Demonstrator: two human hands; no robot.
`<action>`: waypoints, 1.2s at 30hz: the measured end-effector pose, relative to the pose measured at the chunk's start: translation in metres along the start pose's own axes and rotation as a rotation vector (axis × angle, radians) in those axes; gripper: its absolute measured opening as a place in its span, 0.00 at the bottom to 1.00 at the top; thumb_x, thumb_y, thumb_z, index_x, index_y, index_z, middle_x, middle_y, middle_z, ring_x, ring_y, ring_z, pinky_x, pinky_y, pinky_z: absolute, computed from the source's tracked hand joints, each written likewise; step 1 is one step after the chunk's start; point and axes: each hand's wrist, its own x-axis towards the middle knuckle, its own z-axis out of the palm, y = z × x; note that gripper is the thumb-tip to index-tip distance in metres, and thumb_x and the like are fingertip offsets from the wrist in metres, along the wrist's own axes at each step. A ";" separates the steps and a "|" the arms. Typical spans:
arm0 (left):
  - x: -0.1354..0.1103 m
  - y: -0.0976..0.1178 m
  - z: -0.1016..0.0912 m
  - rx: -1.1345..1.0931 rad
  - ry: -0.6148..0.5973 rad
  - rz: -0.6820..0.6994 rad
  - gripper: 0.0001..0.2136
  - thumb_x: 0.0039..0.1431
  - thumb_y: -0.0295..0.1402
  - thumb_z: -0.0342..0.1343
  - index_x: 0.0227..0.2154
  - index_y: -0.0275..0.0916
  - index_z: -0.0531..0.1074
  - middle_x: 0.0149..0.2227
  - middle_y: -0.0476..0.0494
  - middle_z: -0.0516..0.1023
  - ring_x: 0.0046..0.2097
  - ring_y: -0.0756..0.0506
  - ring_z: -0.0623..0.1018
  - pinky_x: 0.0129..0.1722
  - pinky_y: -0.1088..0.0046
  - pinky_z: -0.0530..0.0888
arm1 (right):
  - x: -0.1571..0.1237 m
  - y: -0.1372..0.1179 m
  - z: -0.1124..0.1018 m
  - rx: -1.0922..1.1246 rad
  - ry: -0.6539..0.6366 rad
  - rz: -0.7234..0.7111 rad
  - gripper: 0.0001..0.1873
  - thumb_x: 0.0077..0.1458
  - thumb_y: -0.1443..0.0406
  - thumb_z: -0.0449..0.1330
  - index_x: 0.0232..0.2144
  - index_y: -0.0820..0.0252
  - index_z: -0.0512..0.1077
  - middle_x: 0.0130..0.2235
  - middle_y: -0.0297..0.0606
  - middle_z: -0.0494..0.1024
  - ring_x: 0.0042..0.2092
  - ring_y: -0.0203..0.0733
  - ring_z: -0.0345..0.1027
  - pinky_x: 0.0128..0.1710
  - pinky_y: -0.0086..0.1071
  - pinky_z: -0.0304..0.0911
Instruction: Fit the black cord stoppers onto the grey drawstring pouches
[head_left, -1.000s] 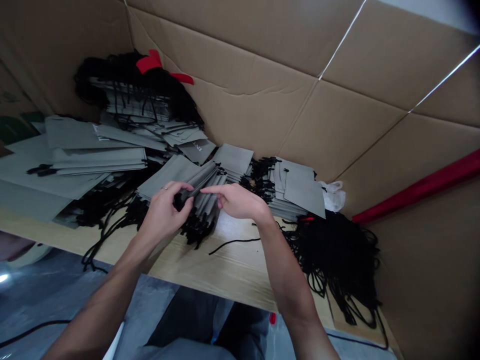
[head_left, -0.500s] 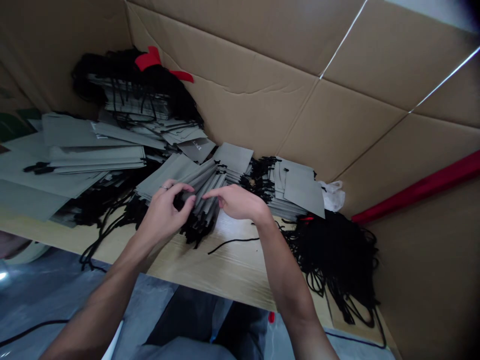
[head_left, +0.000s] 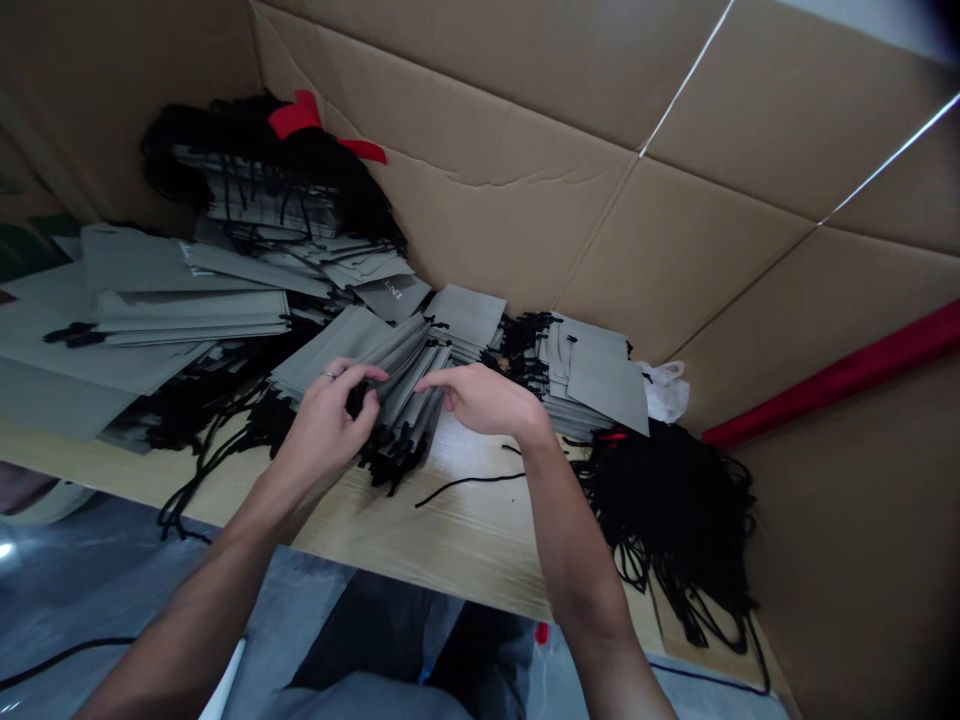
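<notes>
My left hand (head_left: 330, 415), with a ring on one finger, curls against a leaning row of flat grey paper bags (head_left: 390, 350) with black cord ends. Its fingers bear on the bags and its thumb is bent beside their edges. What lies beneath the fingers is partly hidden. On the right side of the same row is my right hand (head_left: 487, 400), holding nothing. Its index finger stretches out toward the bag edges while the other fingers fold under.
More grey bags (head_left: 142, 265) are piled at left. Another stack (head_left: 607, 385) stands right, beside a heap of black cords (head_left: 675, 510) and crumpled clear plastic (head_left: 666, 392). A loose cord (head_left: 469, 482) lies on the wooden table (head_left: 420, 550). Cardboard walls (head_left: 517, 120) rise behind.
My right hand has drawn slightly right, away from the bag edges. My left thumb has shifted a little left. The bags keep nearly the same position.
</notes>
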 end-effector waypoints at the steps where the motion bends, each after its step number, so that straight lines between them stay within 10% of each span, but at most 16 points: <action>1: 0.000 -0.001 0.000 -0.003 -0.003 -0.001 0.16 0.72 0.38 0.51 0.53 0.41 0.81 0.49 0.41 0.77 0.30 0.50 0.71 0.28 0.73 0.70 | 0.001 0.001 0.001 -0.004 0.000 0.005 0.36 0.61 0.82 0.54 0.63 0.54 0.82 0.51 0.39 0.90 0.51 0.45 0.84 0.52 0.32 0.73; 9: -0.001 -0.006 0.002 0.037 -0.004 -0.032 0.17 0.71 0.38 0.50 0.45 0.41 0.85 0.45 0.40 0.72 0.36 0.46 0.73 0.31 0.72 0.72 | 0.006 -0.001 0.008 -0.016 -0.028 -0.001 0.37 0.63 0.80 0.56 0.67 0.49 0.81 0.60 0.37 0.88 0.61 0.48 0.83 0.63 0.36 0.73; 15: -0.005 -0.002 0.000 0.052 -0.051 0.005 0.23 0.61 0.50 0.65 0.52 0.42 0.83 0.51 0.36 0.75 0.57 0.32 0.78 0.59 0.55 0.78 | 0.004 -0.005 0.006 -0.009 -0.036 -0.020 0.39 0.66 0.80 0.55 0.73 0.50 0.74 0.63 0.41 0.86 0.62 0.50 0.83 0.64 0.37 0.74; 24: -0.003 -0.002 0.001 0.023 0.014 -0.044 0.19 0.71 0.44 0.55 0.56 0.43 0.82 0.53 0.37 0.75 0.37 0.45 0.76 0.31 0.70 0.73 | 0.008 -0.003 0.012 -0.049 -0.034 0.003 0.35 0.65 0.79 0.55 0.67 0.50 0.80 0.57 0.39 0.89 0.57 0.48 0.85 0.58 0.35 0.74; 29: -0.004 -0.002 0.000 0.019 0.017 -0.028 0.18 0.73 0.40 0.50 0.54 0.44 0.83 0.54 0.35 0.75 0.55 0.38 0.79 0.29 0.74 0.72 | 0.014 -0.004 0.018 -0.062 -0.071 0.008 0.36 0.64 0.79 0.55 0.67 0.48 0.80 0.60 0.37 0.88 0.61 0.50 0.84 0.61 0.36 0.74; 36: -0.006 -0.003 0.004 0.072 -0.006 0.007 0.18 0.65 0.46 0.62 0.52 0.43 0.83 0.55 0.33 0.74 0.66 0.29 0.75 0.60 0.54 0.79 | 0.011 -0.008 0.016 -0.050 -0.095 0.012 0.39 0.67 0.78 0.54 0.73 0.46 0.74 0.65 0.40 0.84 0.64 0.56 0.82 0.61 0.41 0.76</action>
